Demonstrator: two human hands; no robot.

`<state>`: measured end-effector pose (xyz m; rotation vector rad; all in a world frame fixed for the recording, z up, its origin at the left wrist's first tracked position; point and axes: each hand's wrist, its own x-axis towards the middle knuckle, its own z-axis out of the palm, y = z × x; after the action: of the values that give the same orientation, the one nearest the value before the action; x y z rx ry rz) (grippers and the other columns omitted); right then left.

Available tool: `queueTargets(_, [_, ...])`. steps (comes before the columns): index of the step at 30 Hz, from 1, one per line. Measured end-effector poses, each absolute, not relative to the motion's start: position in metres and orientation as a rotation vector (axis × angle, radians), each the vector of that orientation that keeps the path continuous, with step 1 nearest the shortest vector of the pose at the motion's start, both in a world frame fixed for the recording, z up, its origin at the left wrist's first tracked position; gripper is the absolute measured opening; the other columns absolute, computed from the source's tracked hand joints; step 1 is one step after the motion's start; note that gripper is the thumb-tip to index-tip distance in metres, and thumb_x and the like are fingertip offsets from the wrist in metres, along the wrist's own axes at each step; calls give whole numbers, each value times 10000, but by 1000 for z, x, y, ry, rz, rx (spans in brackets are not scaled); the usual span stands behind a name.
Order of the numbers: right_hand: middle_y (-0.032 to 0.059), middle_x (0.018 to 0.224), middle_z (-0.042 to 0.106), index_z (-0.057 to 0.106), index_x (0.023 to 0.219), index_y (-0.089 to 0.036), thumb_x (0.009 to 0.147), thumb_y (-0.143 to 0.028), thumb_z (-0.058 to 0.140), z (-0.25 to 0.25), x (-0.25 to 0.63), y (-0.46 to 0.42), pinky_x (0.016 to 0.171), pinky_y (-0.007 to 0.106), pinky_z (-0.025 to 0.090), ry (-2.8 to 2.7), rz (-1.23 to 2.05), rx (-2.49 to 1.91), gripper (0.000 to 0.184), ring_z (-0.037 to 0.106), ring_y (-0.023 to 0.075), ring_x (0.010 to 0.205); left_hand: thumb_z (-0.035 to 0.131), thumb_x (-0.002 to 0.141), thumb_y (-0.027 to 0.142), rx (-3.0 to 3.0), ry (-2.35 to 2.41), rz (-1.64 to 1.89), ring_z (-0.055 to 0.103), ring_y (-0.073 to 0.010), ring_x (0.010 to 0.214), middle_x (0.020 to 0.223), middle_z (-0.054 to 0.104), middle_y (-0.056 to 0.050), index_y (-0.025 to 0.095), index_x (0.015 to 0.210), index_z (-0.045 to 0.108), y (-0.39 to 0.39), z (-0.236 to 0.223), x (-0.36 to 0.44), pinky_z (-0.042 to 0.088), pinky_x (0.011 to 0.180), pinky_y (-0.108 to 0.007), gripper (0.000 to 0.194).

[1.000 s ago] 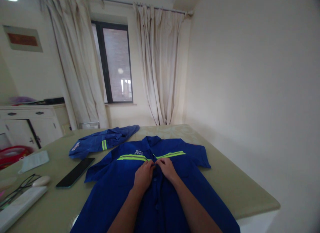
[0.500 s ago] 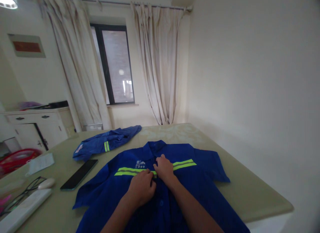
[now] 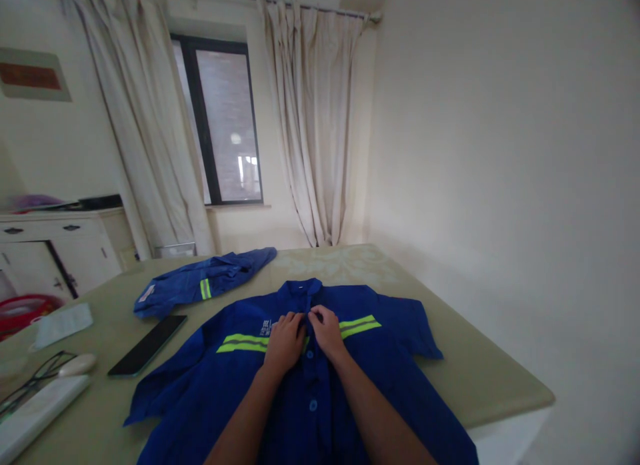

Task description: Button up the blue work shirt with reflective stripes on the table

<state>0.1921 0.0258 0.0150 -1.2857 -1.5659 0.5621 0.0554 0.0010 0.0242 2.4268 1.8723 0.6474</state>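
A blue short-sleeved work shirt (image 3: 395,378) lies spread on the table, its collar (image 3: 300,288) pointing away from me. Yellow-green reflective strips (image 3: 360,326) cross its chest. My left hand (image 3: 286,338) is closed on the front placket just below the collar, covering part of the white chest logo. Close beside it, my right hand (image 3: 326,326) pinches the other side of the placket. What exactly lies between the fingertips is hidden. Below the hands, buttons (image 3: 313,405) show down the shirt front.
A second blue garment (image 3: 185,285) with a reflective strip lies farther back on the table (image 3: 490,378). To the left are a phone (image 3: 147,345), a face mask (image 3: 64,324), glasses (image 3: 37,378), a mouse (image 3: 77,364) and a long white object (image 3: 43,415). A wall stands right.
My left hand has moved up the placket toward the collar, and my right hand now pinches beside it. The view has shifted slightly right.
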Motion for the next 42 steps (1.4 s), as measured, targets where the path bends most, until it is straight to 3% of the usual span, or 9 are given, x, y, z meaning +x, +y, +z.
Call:
queueTargets(2, [49, 954, 763, 748, 953, -198, 857, -223, 522, 14, 192, 27, 834, 287, 504, -1529, 566, -1242, 247, 691, 207, 893, 421, 983, 260, 2306, 1958, 600, 609, -203, 1001, 1093, 639, -56, 230, 1072, 632, 4, 27, 55, 429, 844, -309, 231])
queueTargets(5, [81, 1034, 764, 765, 996, -177, 824, -208, 534, 11, 192, 29, 914, 324, 503, -1467, 587, -1216, 290, 689, 233, 984, 439, 968, 252, 2134, 2145, 534, 626, -222, 991, 1107, 629, -73, 225, 1120, 612, 10, 31, 64, 434, 779, -319, 231])
queueTargets(9, [72, 945, 773, 775, 935, -171, 820, -245, 532, 9, 195, 29, 842, 321, 528, -1449, 626, -1121, 279, 699, 232, 889, 430, 968, 234, 2144, 2148, 537, 596, -257, 1097, 1183, 620, -80, 269, 1231, 590, 11, 27, 75, 426, 817, -359, 310])
queueTargets(17, [57, 855, 771, 781, 920, -173, 802, -247, 525, 12, 193, 23, 707, 295, 513, -1491, 510, -1216, 292, 679, 211, 733, 426, 988, 269, 2164, 2097, 665, 570, -243, 1086, 1149, 630, -68, 239, 1060, 667, 7, 21, 66, 402, 847, -353, 252])
queueTargets(22, [77, 987, 775, 770, 1042, -162, 800, -198, 520, 13, 190, 21, 801, 307, 521, -1542, 418, -1262, 350, 702, 219, 823, 457, 971, 287, 2209, 2048, 671, 552, -260, 1125, 1225, 615, -67, 253, 1156, 638, 9, 23, 68, 397, 873, -374, 260])
queueTargets(27, [66, 996, 777, 771, 1041, -177, 813, -180, 519, 13, 189, 19, 827, 301, 521, -1572, 412, -1268, 340, 711, 218, 865, 429, 982, 280, 2139, 2038, 678, 576, -243, 1083, 1161, 641, -56, 256, 1065, 659, 11, 24, 64, 404, 853, -362, 245])
queueTargets(38, [60, 1009, 778, 774, 1033, -189, 808, -153, 519, 14, 189, 18, 858, 296, 519, -1575, 409, -1309, 342, 718, 224, 917, 414, 966, 231, 2122, 2215, 600, 574, -296, 1091, 1229, 603, -99, 267, 1221, 595, 9, 29, 86, 408, 861, -450, 315])
queueTargets(42, [65, 1021, 775, 769, 1045, -184, 827, -161, 512, 14, 189, 17, 862, 296, 517, -1572, 388, -1329, 338, 716, 225, 927, 428, 959, 237, 2214, 2023, 720, 570, -277, 1110, 1177, 629, -79, 244, 1136, 599, 10, 24, 80, 393, 886, -424, 247])
